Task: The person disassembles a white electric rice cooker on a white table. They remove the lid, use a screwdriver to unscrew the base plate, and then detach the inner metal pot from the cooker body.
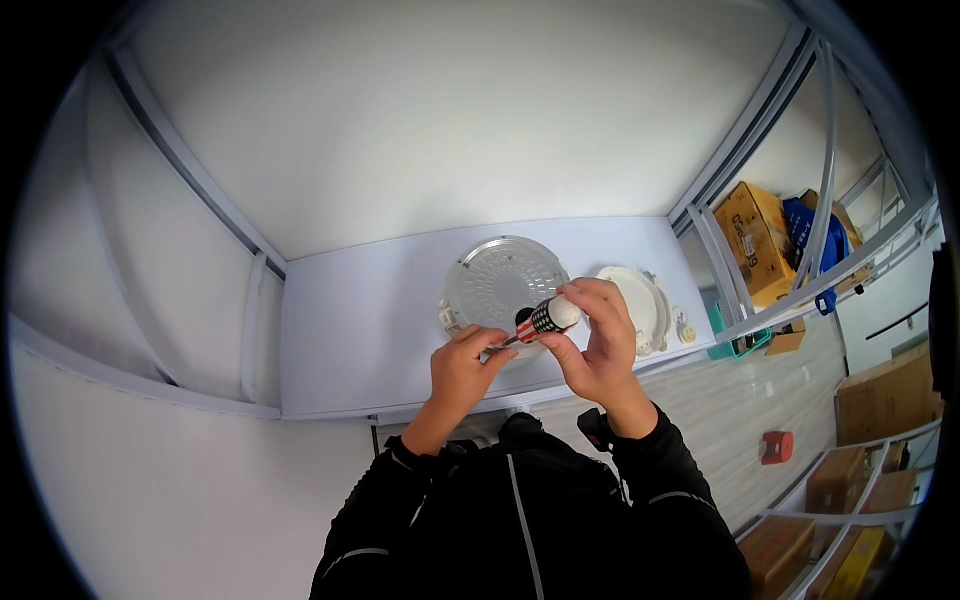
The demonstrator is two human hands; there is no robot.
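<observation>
A screwdriver (548, 317) with a black, red and white handle is held at a slant above the table. The fingers of my right hand (600, 345) are closed around the handle's pale end. At its shaft, my left hand (462, 370) is pinched closed near the tip; whether a small part is also between those fingers, I cannot tell. Behind both hands lies a round silvery metal disc (505, 272) with a dimpled pattern, its near edge partly hidden by them. To its right sits a round white plastic housing (640, 300), and beside that a small cream round piece (687, 333).
The pale table (350, 300) has a wall behind it and grey metal frames (170, 140) at both sides. On the right are a cardboard box (752, 243), a teal crate (738, 345), a red stool (776, 447) on the floor and shelves holding boxes (838, 482).
</observation>
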